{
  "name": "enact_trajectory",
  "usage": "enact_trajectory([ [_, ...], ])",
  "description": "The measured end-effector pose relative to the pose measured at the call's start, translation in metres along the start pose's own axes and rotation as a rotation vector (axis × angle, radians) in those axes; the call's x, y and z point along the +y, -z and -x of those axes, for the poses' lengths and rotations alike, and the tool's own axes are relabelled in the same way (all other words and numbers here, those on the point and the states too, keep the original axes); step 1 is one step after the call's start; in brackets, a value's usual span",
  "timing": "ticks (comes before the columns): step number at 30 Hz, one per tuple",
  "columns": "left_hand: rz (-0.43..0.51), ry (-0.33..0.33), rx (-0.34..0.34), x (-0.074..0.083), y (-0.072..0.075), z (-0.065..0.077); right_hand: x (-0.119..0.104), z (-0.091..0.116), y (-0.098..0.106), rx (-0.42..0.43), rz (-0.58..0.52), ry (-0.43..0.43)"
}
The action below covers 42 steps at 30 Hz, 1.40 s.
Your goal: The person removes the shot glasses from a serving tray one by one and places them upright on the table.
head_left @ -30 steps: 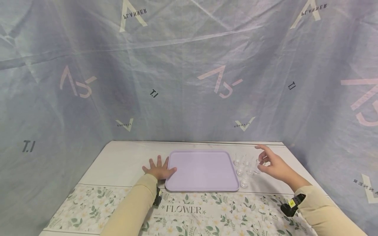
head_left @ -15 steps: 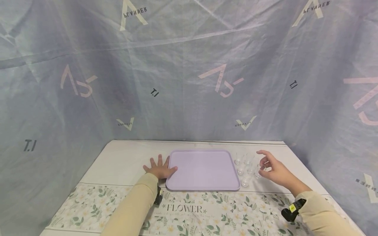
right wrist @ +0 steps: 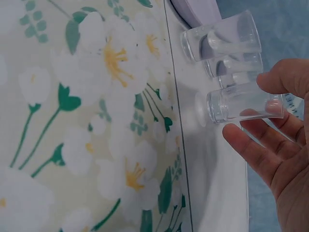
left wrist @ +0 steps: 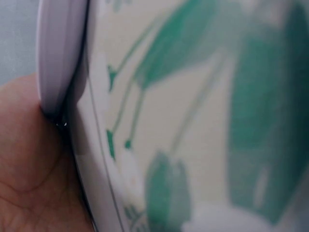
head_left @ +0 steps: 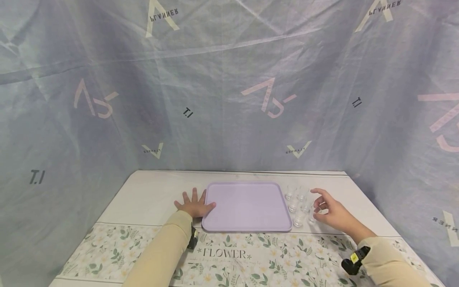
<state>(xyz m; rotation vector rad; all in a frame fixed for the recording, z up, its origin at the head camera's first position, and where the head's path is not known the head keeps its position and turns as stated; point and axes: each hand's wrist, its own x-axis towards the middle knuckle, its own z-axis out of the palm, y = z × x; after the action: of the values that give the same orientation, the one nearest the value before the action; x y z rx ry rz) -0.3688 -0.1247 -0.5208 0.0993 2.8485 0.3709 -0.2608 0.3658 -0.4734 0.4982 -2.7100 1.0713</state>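
Observation:
In the head view my left hand [head_left: 193, 206] lies with its fingers spread at the left side of a lilac tray [head_left: 247, 207], the thumb over the tray's rim. The left wrist view shows the palm against the tray's edge [left wrist: 60, 53]. My right hand [head_left: 331, 213] is at the right end of a group of clear shot glasses. It pinches one shot glass [right wrist: 244, 104] near the rim between thumb and fingers. The glass is upright, its base at or just above the white table; contact is hard to tell. Several other shot glasses [head_left: 298, 220] stand between this hand and the tray.
A white table [head_left: 154, 191] carries a floral cloth band [head_left: 229, 263] along its front. Grey-blue printed curtains [head_left: 222, 79] enclose the back and sides. Dark cameras [head_left: 355, 261] are strapped to both wrists.
My right hand has moved toward the front of the table with the shot glass, which now stands level with the nearest glass. The left hand and the tray have kept their place.

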Motion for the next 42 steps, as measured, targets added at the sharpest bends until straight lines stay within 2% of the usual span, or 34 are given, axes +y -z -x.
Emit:
enact_trajectory([
  [13, 0.001, 0.001, 0.005, 0.0, 0.0, 0.002, 0.001, 0.005, -0.01, -0.001, -0.01, -0.015],
  [24, 0.004, -0.007, 0.009, -0.001, -0.003, -0.004, 0.002, 0.009, -0.011, 0.014, -0.012, -0.024],
  [32, 0.003, 0.002, -0.011, 0.003, -0.001, 0.002, 0.006, 0.01, -0.013, 0.016, -0.011, 0.006],
  [35, 0.009, 0.006, -0.011, 0.007, 0.003, 0.007, 0.007, 0.011, -0.012, -0.002, -0.019, 0.011],
  [38, 0.015, 0.003, -0.003, 0.005, 0.0, 0.005, 0.006, 0.012, -0.008, -0.016, -0.02, 0.01],
  [42, 0.023, -0.008, 0.003, 0.001, -0.004, 0.001, 0.005, 0.012, 0.0, 0.001, 0.036, 0.005],
])
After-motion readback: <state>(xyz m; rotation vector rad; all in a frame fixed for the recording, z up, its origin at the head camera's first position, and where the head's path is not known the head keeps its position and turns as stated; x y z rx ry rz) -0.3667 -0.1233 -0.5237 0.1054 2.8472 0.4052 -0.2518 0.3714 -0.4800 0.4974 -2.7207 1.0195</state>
